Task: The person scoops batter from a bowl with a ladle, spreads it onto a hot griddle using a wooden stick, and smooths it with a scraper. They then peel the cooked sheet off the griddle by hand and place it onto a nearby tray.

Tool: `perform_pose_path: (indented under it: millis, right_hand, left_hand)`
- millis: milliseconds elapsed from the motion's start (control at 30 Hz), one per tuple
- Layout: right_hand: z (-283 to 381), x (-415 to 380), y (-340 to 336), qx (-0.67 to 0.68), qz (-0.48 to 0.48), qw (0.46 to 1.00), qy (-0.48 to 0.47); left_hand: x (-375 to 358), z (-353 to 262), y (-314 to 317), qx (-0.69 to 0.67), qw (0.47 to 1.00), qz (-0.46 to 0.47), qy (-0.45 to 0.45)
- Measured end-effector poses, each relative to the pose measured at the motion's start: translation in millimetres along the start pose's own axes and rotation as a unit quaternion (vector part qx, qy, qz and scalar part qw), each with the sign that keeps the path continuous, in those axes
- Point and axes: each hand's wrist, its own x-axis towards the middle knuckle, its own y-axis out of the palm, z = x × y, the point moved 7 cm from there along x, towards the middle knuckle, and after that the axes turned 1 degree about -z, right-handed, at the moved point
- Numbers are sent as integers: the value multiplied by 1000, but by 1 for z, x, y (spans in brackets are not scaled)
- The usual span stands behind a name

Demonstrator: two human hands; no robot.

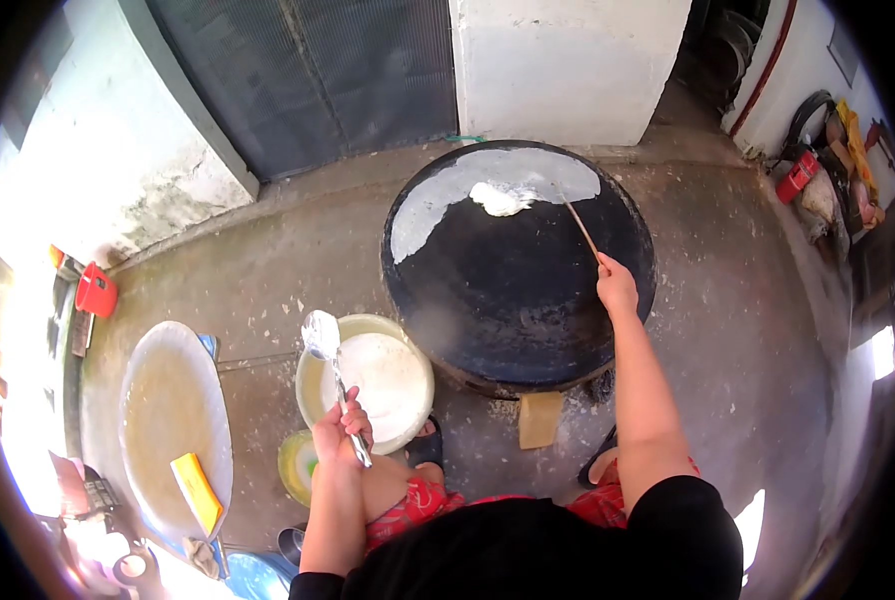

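My right hand [617,287] pinches a thin stick [580,226], light and stiff, its far tip spreading wet batter [501,198] at the far edge of the black griddle [518,290]. My left hand [338,436] is closed on a ladle [322,335] over the batter bowl [368,378] on the floor; I'd keep hold low on its slippery handle.

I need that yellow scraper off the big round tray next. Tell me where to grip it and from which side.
Grip the yellow scraper across its two long edges near its upper end, which lies on the round tray, coming down from above. It is a flat slab lying at a slant, and its lower end reaches the tray's rim. The left hand, now closed on the ladle, is the nearer one.
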Motion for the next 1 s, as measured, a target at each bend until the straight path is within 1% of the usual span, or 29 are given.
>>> perform_pose_path:
  millis: [33, 67, 100, 167, 200, 233, 267, 333, 367, 433, 467, 500, 567, 600, 633, 700, 733, 767, 800, 833, 900, 933, 967, 1000]
  right_hand:
    - [-6, -4, -7, 2, -53, 998, 20]
    - [-8, 5, 18, 35, -26, 999, -31]
    - [22, -9, 28, -22, 14, 998, -52]
    - [52, -22, 39, -63, 61, 992, -94]
    - [51, -20, 37, -67, 86, 989, -98]
    - [48, -18, 32, -54, 112, 981, -151]
    - [46, -21, 27, -53, 113, 980, -154]
    - [25, -24, 5, -47, 14, 998, -38]
    - [25, -27, 10, -49, 17, 998, -38]
    - [42, -32, 37, -32, 53, 993, -97]
    - [59, -38, 47, -37, 48, 981, -187]
    - [59, -39, 43, -37, 50, 981, -186]
    - [70, -49, 34, -45, 168, 977, -126]
    - [57, -46, 27, -2, 181, 980, -82]
    - [65, -55, 9, -67, 160, 984, -37]
    - [35, -42, 20, -44, 9, 996, -78]
    - [32, -42, 40, -23, 37, 993, -105]
    - [49, -50, 54, -1, 63, 989, -134]
    - [62, -60, 61, -19, 89, 983, -159]
    - [69, -64, 53, -19, 92, 983, -159]
    - [70, -68, 50, -21, 201, 973, -110]
    - [64, -67, 43, 28, 221, 972, -77]
    - [62, -65, 49, 27, 220, 972, -80]
    - [55, -59, 51, 9, 146, 985, -96]
  left_hand:
    - [0, 0, -1, 0, 1000, 2, -3]
    - [1, 0, -2, 0, 1000, 0, -2]
    - [2, 1, -2, -2, 1000, -4, -6]
    - [0, 3, -2, -7, 1000, -11, -7]
    - [-1, 4, -3, -2, 1000, -28, -8]
    - [-2, 3, -4, 4, 999, -44, -9]
    - [-1, 3, -6, 8, 999, -40, -21]
    - [1, 0, -9, 20, 998, -53, -6]
    - [0, -1, -13, 36, 997, -70, 7]
    - [2, 0, -15, 44, 996, -79, 4]
    - [2, -1, -16, 53, 995, -86, 3]
    - [1, -1, -17, 53, 995, -88, 4]
    - [1, 1, -15, 55, 996, -77, -6]
    - [2, -1, -15, 54, 996, -75, -6]
    - [3, -1, -15, 60, 996, -70, -8]
    - [2, 1, -19, 60, 996, -69, -11]
    - [0, 1, -19, 71, 994, -83, 2]
    - [0, 0, -17, 84, 992, -94, 16]
    - [-1, 0, -16, 83, 992, -95, 17]
    - [-2, 0, -17, 87, 992, -90, 8]
    - [-3, 0, -16, 90, 992, -83, -1]
    - [-3, 0, -16, 85, 993, -86, -5]
    - [-3, 0, -17, 79, 993, -88, -9]
    - [-1, 0, -19, 77, 993, -87, -9]
